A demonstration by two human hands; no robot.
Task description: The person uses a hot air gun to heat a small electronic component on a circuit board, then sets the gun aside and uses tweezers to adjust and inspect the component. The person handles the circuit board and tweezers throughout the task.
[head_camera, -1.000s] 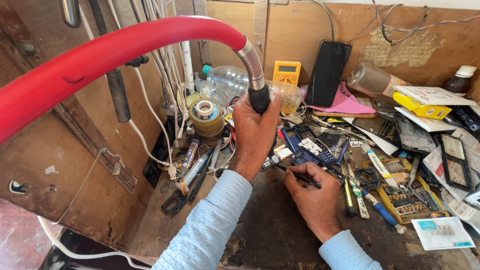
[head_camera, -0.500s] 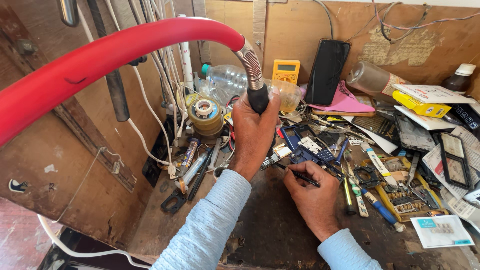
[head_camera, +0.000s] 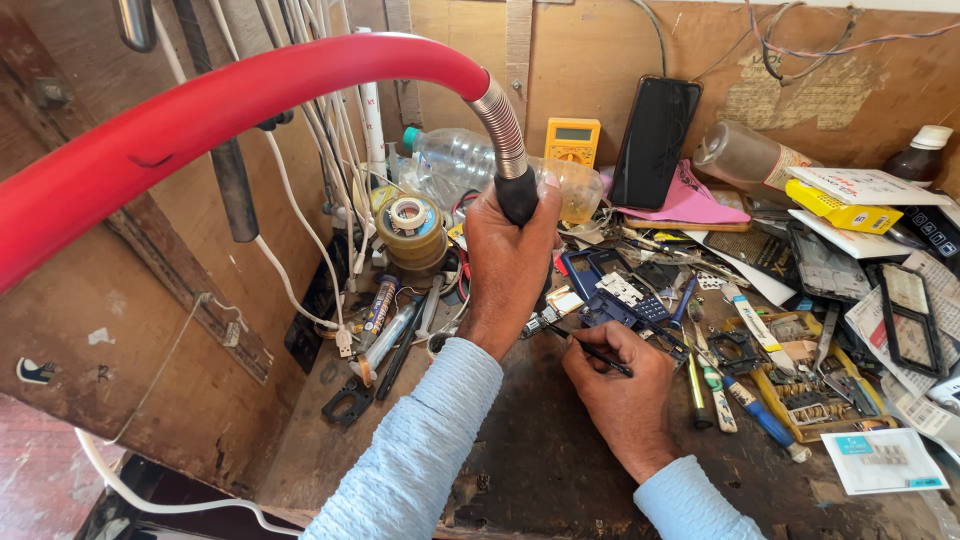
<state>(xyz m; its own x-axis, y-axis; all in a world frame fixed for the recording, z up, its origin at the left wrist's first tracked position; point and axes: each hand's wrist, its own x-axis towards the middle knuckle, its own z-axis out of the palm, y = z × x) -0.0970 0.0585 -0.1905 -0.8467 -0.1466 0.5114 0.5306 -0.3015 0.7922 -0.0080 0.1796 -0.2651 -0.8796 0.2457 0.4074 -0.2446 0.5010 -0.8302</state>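
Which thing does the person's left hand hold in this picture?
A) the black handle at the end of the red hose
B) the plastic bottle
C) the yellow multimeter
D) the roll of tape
A: the left hand is closed around the black handle below the metal neck of the red hose.

Hose (head_camera: 230, 110): red, smooth, faintly glossy plastic or rubber; its neck (head_camera: 497, 125) ribbed bright metal, ending in a matt black grip (head_camera: 517, 200). Surface (head_camera: 560, 480): bare wood, rough, stained dark, matt. Back wall (head_camera: 620, 50): worn plywood, dull. Bottle (head_camera: 470, 160): clear, crinkled plastic. Phone (head_camera: 655, 140): glossy black glass. Sleeves (head_camera: 420, 470): pale blue ribbed cloth. Tape rolls (head_camera: 410, 230): shiny.
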